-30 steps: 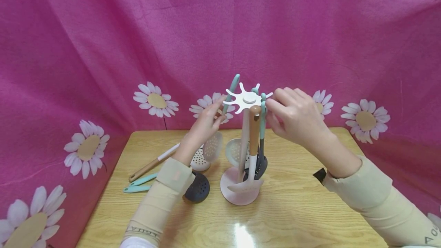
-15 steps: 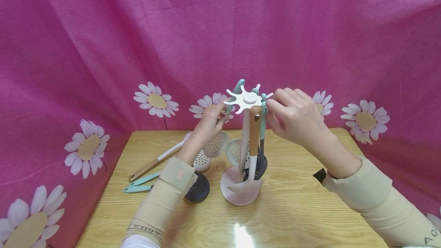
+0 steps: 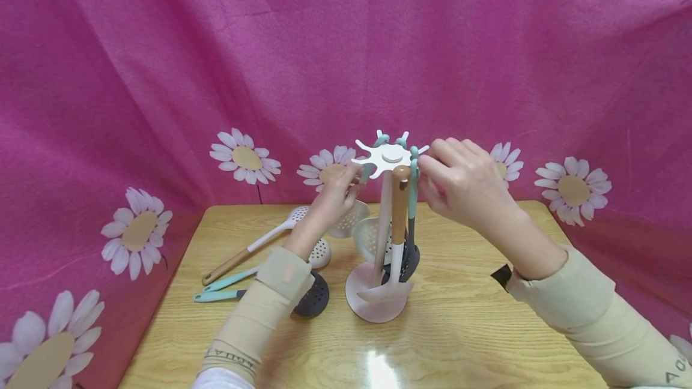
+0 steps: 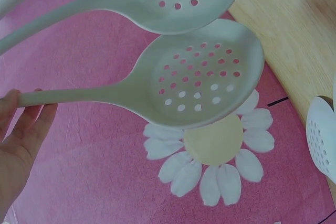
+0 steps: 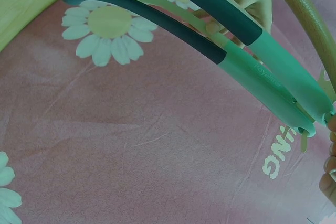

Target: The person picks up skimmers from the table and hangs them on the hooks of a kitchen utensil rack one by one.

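My left hand (image 3: 334, 200) pinches a perforated skimmer (image 4: 142, 83) by its shaft. The skimmer has a pale head and a mint handle, whose looped end sits on a back arm of the white utensil rack (image 3: 393, 155). My right hand (image 3: 465, 182), fingers curled, grips the tip of the rack's right arm beside hanging mint handles (image 5: 262, 80); in the right wrist view only its fingertips (image 5: 331, 169) show. Dark-headed utensils (image 3: 409, 263), another pale skimmer (image 3: 367, 238) and a wooden-handled turner (image 3: 396, 263) hang from the rack.
The rack's round pink base (image 3: 378, 311) stands on the wooden table (image 3: 476, 317). Left of it lie a wooden-handled skimmer (image 3: 265, 238), a dark perforated ladle (image 3: 316, 296) and a pale perforated ladle (image 3: 321, 252), partly hidden by my left arm. A pink flowered cloth (image 3: 346, 47) hangs behind.
My left hand has moved right and slightly down, bringing the skimmer's mint handle end down onto the rack's back arm. The right hand has stayed in place.
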`<act>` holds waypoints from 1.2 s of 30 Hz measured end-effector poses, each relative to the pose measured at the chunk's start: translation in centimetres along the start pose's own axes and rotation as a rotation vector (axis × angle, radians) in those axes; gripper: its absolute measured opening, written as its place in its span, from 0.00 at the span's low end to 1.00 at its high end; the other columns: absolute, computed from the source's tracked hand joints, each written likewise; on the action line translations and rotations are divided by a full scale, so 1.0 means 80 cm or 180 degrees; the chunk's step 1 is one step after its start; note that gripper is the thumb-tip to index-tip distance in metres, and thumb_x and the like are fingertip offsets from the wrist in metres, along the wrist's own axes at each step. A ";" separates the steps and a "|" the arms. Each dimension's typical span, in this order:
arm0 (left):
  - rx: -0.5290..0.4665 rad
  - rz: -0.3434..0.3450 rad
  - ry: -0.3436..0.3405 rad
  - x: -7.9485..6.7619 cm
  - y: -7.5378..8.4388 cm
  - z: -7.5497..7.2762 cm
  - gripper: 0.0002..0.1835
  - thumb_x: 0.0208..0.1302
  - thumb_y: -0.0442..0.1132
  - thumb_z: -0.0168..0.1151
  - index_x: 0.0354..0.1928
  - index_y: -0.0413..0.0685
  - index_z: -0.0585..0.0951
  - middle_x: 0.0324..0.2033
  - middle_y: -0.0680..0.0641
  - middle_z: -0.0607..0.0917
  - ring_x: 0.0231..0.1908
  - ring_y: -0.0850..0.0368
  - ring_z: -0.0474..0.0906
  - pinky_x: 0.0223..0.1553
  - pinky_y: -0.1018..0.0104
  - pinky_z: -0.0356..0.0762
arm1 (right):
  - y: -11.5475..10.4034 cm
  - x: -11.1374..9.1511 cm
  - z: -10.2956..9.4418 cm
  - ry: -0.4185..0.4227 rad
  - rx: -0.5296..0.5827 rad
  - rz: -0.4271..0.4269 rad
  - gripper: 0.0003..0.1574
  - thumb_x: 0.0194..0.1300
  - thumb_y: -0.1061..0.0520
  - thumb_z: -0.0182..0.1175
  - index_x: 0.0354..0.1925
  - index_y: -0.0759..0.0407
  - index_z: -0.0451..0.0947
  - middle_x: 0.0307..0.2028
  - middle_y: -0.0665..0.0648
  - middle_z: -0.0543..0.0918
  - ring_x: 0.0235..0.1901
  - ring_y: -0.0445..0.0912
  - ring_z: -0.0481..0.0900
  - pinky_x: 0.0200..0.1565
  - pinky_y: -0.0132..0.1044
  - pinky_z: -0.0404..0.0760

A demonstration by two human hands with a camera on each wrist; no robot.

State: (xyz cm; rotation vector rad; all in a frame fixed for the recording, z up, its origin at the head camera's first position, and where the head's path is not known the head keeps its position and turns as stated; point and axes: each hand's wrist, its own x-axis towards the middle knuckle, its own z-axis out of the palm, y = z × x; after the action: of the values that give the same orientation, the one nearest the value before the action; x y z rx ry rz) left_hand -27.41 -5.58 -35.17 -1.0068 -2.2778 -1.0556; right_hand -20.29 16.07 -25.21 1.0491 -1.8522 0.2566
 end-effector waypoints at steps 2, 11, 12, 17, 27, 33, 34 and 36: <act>-0.0024 0.0032 0.0015 -0.001 0.001 0.002 0.15 0.57 0.24 0.56 0.47 0.38 0.69 0.35 0.38 0.81 0.38 0.46 0.81 0.40 0.63 0.78 | 0.000 0.000 0.001 0.0019 0.0008 0.0005 0.04 0.50 0.64 0.48 0.22 0.62 0.69 0.20 0.57 0.68 0.20 0.51 0.66 0.22 0.39 0.61; -0.0188 0.0060 0.0081 -0.006 0.003 0.009 0.21 0.57 0.23 0.55 0.53 0.43 0.67 0.35 0.39 0.80 0.37 0.47 0.81 0.40 0.66 0.78 | -0.001 0.000 0.001 0.0003 -0.0006 0.0005 0.04 0.50 0.64 0.48 0.22 0.62 0.69 0.20 0.57 0.68 0.19 0.51 0.66 0.22 0.39 0.61; -0.0218 0.0064 0.0077 -0.007 0.002 0.010 0.22 0.57 0.23 0.55 0.53 0.42 0.66 0.36 0.39 0.80 0.37 0.47 0.80 0.41 0.67 0.78 | -0.001 0.000 0.001 0.0006 -0.0006 0.0005 0.04 0.50 0.64 0.48 0.22 0.62 0.69 0.20 0.57 0.68 0.19 0.51 0.66 0.22 0.39 0.61; -0.0281 0.0016 0.0069 -0.009 0.004 0.012 0.24 0.56 0.21 0.54 0.54 0.43 0.65 0.37 0.38 0.79 0.37 0.47 0.80 0.41 0.69 0.78 | 0.000 0.000 0.002 0.0039 0.0023 0.0004 0.04 0.50 0.64 0.48 0.22 0.63 0.69 0.20 0.57 0.68 0.19 0.51 0.66 0.21 0.39 0.61; -0.0205 0.0086 0.0133 -0.012 0.007 0.018 0.25 0.55 0.21 0.55 0.55 0.41 0.64 0.37 0.39 0.80 0.36 0.48 0.80 0.40 0.68 0.78 | 0.000 -0.001 0.001 -0.0005 0.0029 0.0003 0.05 0.50 0.64 0.48 0.22 0.63 0.70 0.20 0.56 0.68 0.19 0.50 0.65 0.21 0.38 0.61; -0.0168 0.0099 0.0133 -0.013 0.007 0.020 0.25 0.56 0.21 0.54 0.56 0.42 0.62 0.38 0.38 0.79 0.37 0.48 0.80 0.41 0.69 0.77 | 0.000 0.000 -0.002 -0.0165 -0.0042 0.0002 0.07 0.53 0.63 0.46 0.23 0.63 0.70 0.21 0.57 0.68 0.20 0.50 0.65 0.21 0.38 0.62; -0.0171 0.0097 0.0134 -0.013 0.007 0.020 0.26 0.56 0.21 0.54 0.56 0.43 0.62 0.38 0.38 0.79 0.37 0.48 0.80 0.41 0.68 0.78 | 0.000 0.000 -0.002 -0.0185 -0.0055 -0.0003 0.07 0.53 0.63 0.46 0.24 0.63 0.70 0.21 0.57 0.68 0.20 0.50 0.66 0.21 0.38 0.62; -0.0190 0.0086 0.0134 -0.014 0.007 0.021 0.26 0.56 0.21 0.54 0.56 0.43 0.62 0.39 0.38 0.79 0.37 0.48 0.80 0.40 0.68 0.78 | 0.000 0.000 -0.003 -0.0202 -0.0069 -0.0012 0.07 0.53 0.63 0.45 0.24 0.64 0.70 0.21 0.57 0.68 0.20 0.50 0.65 0.21 0.38 0.62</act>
State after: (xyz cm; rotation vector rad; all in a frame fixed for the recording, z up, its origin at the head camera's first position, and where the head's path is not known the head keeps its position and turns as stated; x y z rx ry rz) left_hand -26.40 -4.53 -36.64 -1.0264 -2.2049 -1.1288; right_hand -20.15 16.21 -25.10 1.0566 -1.9055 0.2028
